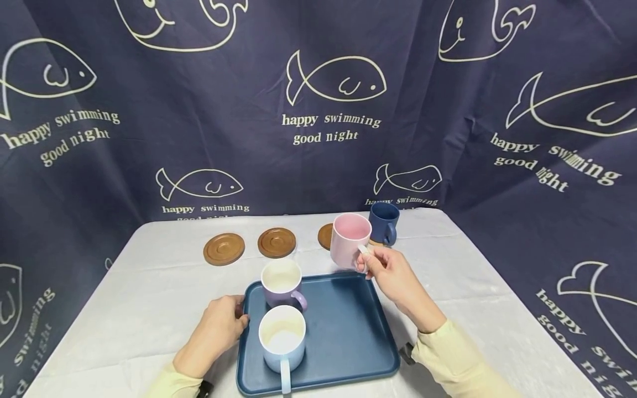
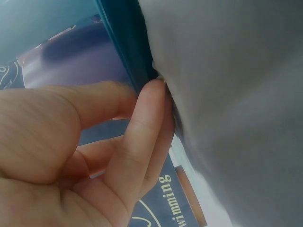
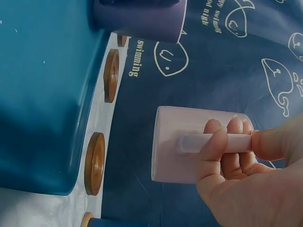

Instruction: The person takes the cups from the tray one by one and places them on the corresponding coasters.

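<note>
- pink mug (image 1: pixel 342 250)
- lt-blue mug (image 1: pixel 282 338), cream inside
- purple mug (image 1: pixel 280 286), cream inside
- dk-blue mug (image 1: pixel 381 222)
- dk-blue tray (image 1: pixel 345 326)
- brn coasters (image 1: pixel 224 250)
- wht surface (image 1: pixel 149 298)
- navy curtain (image 1: pixel 264 143) w/ off-wht fish & text
- pale-yel sleeves (image 1: pixel 455 356)

R arm (image 1: pixel 430 320) out fwd, R fingers (image 3: pixel 211 158) curled; L arm (image 1: pixel 191 356) closer in (L fingers (image 2: pixel 146 113) pinched w/ thumb (image 2: pixel 102 100))

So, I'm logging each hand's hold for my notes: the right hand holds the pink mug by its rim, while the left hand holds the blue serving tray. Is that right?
Not quite: the right hand holds the pink mug by its handle, not its rim; the right wrist view shows it. The left hand does hold the blue serving tray.
</note>
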Tool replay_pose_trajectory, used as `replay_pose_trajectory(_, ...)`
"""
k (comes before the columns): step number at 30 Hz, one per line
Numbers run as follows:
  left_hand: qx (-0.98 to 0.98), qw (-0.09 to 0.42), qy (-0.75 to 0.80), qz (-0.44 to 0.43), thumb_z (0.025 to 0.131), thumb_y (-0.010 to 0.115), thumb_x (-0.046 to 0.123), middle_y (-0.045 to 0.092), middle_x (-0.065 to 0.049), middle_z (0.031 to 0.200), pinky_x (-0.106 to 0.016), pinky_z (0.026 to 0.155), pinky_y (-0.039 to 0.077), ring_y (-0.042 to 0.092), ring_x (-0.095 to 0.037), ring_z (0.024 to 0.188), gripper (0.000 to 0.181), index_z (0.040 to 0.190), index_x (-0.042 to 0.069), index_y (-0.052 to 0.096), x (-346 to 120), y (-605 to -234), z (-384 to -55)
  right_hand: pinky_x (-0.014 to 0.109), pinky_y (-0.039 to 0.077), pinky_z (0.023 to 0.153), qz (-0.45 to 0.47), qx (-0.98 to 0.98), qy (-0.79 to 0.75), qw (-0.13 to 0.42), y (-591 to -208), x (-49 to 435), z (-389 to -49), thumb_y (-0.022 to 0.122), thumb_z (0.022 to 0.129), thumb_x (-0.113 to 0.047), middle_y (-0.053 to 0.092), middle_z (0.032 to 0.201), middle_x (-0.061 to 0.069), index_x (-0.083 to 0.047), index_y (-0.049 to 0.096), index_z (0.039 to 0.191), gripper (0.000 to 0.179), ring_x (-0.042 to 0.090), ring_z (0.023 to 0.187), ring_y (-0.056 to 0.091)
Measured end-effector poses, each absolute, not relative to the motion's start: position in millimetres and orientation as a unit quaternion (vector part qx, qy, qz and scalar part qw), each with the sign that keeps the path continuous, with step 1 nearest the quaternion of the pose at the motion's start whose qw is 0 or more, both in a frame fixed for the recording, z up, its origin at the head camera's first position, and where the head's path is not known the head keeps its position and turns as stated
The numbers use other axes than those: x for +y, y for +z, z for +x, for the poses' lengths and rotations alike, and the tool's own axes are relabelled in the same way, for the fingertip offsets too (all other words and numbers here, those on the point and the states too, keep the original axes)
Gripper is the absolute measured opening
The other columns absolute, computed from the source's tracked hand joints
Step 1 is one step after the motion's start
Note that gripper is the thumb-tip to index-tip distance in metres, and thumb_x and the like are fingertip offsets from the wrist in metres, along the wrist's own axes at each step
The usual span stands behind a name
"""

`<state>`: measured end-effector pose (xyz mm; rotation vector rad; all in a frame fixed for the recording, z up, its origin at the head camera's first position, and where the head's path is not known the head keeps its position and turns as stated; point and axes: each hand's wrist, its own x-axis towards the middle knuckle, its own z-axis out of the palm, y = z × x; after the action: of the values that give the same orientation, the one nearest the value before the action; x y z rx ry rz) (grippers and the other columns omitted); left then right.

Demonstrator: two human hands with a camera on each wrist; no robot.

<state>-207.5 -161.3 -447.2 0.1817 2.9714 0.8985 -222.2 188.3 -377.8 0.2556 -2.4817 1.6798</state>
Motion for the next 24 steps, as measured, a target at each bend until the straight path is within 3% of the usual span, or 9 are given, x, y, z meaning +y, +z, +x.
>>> replay_pose_trajectory(15,0.955,0.009,0.291,0.064,0.086,0.077,0.002,0.069,-0.005,0.082,-0.034,0.063,0.054,0.062,-0.018,0.074,0.043,0.124,-0.013,0.065,-160,-447,-207,0.031,0.055,0.071,0.084,-0.805,0.583,0.07,-374,185,-246,0.051,0.107,-0.006,0.065,0.084,0.013,0.007,0.065,0.094,0.022,0.02,0.077,0.058)
replay_pose_trajectory(24,0.954,0.01,0.293,0.062,0.086,0.077,0.002,0.065,-0.002,0.078,-0.031,0.061,0.051,0.059,-0.016,0.071,0.04,0.123,-0.011,0.067,-161,-449,-207,0.027,0.054,0.07,0.068,-0.806,0.583,0.077,-374,184,-259,0.05,0.107,-0.005,0.065,0.083,0.01,0.006,0.065,0.094,0.022,0.029,0.081,0.06)
